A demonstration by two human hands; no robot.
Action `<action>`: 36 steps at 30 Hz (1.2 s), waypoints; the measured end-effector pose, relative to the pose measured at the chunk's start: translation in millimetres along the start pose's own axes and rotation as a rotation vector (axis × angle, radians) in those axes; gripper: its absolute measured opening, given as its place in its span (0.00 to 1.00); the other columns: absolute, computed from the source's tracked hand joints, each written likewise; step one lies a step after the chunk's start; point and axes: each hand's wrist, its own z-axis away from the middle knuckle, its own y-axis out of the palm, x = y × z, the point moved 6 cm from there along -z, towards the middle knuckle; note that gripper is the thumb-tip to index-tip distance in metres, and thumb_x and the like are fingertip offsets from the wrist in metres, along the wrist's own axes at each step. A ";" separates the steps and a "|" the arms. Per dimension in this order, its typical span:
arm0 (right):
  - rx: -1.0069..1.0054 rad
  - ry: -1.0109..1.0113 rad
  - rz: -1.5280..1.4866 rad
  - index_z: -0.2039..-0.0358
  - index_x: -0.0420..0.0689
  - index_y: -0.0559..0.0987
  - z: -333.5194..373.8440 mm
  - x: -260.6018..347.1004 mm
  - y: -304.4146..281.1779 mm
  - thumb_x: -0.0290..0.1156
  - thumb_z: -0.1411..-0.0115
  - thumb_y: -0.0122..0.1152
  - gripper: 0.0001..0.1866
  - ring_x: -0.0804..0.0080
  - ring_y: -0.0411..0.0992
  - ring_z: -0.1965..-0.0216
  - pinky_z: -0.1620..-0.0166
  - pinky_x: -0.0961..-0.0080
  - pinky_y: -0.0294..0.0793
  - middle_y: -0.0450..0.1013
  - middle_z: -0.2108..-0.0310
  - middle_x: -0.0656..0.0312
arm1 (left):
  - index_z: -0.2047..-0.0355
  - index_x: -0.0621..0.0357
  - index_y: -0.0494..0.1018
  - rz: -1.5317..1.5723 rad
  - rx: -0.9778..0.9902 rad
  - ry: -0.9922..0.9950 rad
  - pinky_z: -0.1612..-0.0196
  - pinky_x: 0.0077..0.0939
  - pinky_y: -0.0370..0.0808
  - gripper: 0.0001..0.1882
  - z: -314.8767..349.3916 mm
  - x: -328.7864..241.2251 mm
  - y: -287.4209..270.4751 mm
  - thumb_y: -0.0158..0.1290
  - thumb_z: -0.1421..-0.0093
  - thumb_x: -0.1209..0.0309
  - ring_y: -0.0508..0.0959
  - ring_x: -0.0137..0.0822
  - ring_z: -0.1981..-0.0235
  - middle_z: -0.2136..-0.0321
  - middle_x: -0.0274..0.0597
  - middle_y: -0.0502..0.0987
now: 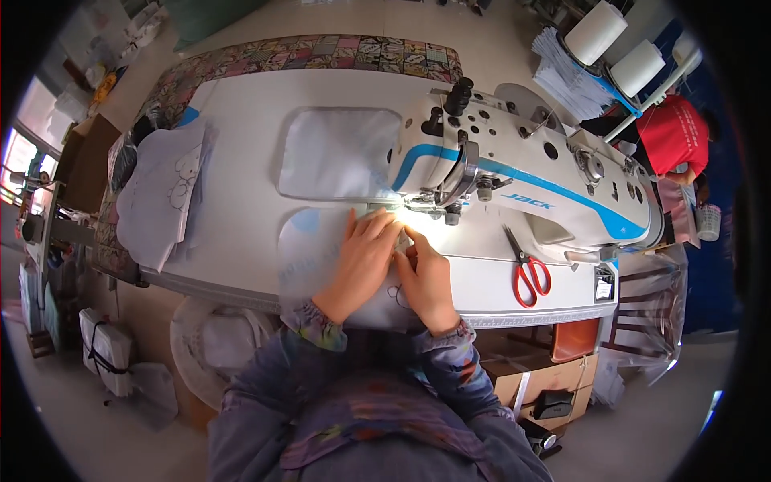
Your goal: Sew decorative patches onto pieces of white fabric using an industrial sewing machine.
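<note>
A white sewing machine (522,181) with a blue stripe stands on the table, its lamp lighting the spot around the needle. Just in front of the presser foot, my left hand (357,261) lies with outstretched fingers on a pale, see-through sheet piece (299,249). My right hand (426,283) is beside it, thumb and fingers pinched on the piece's edge close to the needle. A printed line drawing shows partly under my right hand. Beyond the foot lies another pale rounded piece (337,153). My fingers hide the edge being held.
Red-handled scissors (530,283) lie right of my hands. A stack of white printed pieces (152,193) sits at the table's left end. White thread cones (596,34) stand at the back right. A person in a red top (675,132) is beyond the machine. Cardboard boxes (502,377) stand below.
</note>
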 end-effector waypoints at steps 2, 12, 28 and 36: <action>-0.027 -0.019 0.027 0.39 0.38 0.76 -7.2 -2.4 0.9 0.24 0.36 0.64 0.24 0.59 0.77 0.76 0.70 0.67 0.74 0.78 0.74 0.52 | 0.43 0.57 0.73 -0.028 0.014 0.012 0.27 0.59 0.56 0.18 -4.4 2.4 1.7 0.51 0.32 0.75 0.71 0.49 0.36 0.41 0.45 0.73; 0.038 0.041 -0.036 0.38 0.37 0.75 -11.3 -4.7 -2.3 0.25 0.35 0.63 0.24 0.67 0.74 0.77 0.70 0.70 0.74 0.76 0.75 0.54 | 0.43 0.57 0.73 -0.068 0.076 0.073 0.28 0.56 0.59 0.18 -17.0 14.2 10.8 0.54 0.33 0.74 0.71 0.47 0.35 0.40 0.45 0.74; 0.138 0.187 -0.251 0.38 0.36 0.76 -5.6 -10.8 -8.0 0.22 0.32 0.62 0.22 0.83 0.71 0.74 0.70 0.82 0.70 0.76 0.73 0.64 | 0.57 0.57 0.76 0.144 0.234 0.124 0.36 0.51 0.69 0.11 8.3 -13.9 -44.3 0.61 0.40 0.73 0.77 0.52 0.54 0.54 0.41 0.75; 0.139 0.219 -0.329 0.38 0.35 0.76 -8.3 -10.3 -7.9 0.20 0.32 0.62 0.22 0.85 0.70 0.73 0.69 0.83 0.70 0.74 0.73 0.66 | 0.52 0.52 0.80 -0.034 0.090 0.289 0.48 0.42 0.76 0.18 19.6 -14.6 -36.3 0.63 0.45 0.72 0.78 0.46 0.53 0.54 0.38 0.75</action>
